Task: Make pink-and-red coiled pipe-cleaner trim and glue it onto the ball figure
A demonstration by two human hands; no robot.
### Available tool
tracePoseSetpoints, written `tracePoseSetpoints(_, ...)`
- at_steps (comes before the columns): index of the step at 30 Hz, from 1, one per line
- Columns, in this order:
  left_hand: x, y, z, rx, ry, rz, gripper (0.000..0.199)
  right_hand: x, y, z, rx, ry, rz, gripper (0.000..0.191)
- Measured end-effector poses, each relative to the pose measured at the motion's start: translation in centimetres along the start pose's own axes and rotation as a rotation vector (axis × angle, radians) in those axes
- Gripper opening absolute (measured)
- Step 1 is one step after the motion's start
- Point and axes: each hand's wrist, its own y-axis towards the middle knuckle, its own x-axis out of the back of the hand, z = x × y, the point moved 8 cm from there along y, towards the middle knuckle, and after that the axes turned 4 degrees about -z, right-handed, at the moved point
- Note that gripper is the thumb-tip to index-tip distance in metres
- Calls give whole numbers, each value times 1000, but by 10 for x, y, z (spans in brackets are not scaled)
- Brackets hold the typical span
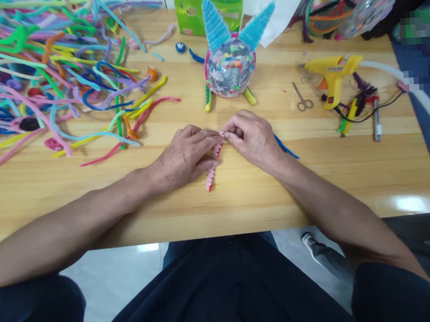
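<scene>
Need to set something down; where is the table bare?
Front right, pale wooden tabletop lies bare between right forearm, grey-white pen and front edge; front left, between left forearm and multicoloured fuzzy-stem heap. Crowded: that heap, around yellow plastic glue gun, and where left hand and right hand hold a pink-red fuzzy strip.

Table: smooth wood, glossy. Ball: clear, shiny plastic. Ears atop ball: fuzzy, matt. Left of ball: pipe cleaners, fuzzy, matt. Right of ball: glue gun, smooth plastic; scissors, grey metal. In front of ball: strip, fuzzy.
</scene>
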Motion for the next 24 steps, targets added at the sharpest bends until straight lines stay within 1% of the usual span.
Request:
tracePoseSetpoints(3,0,0,1,2,0,10,44,0,-1,2,32,-21,-1,12)
tracePoseSetpoints(8,-1,0,1,20,21,22,46,-1,-5,6,38,-92,13,15)
tracePoseSetpoints(14,-3,-2,1,25,38,-9,48,-2,-6,9,19,-140,52,17)
tracePoseSetpoints(16,0,-2,3,35,41,-43,46,-2,-6,9,10,-134,61,18)
tracePoseSetpoints(19,2,-2,6,48,55,-80,37,-2,-6,9,8,-120,64,20)
tracePoseSetpoints(24,2,0,4,40,53,-48,28,-1,-5,9,32,-114,93,18)
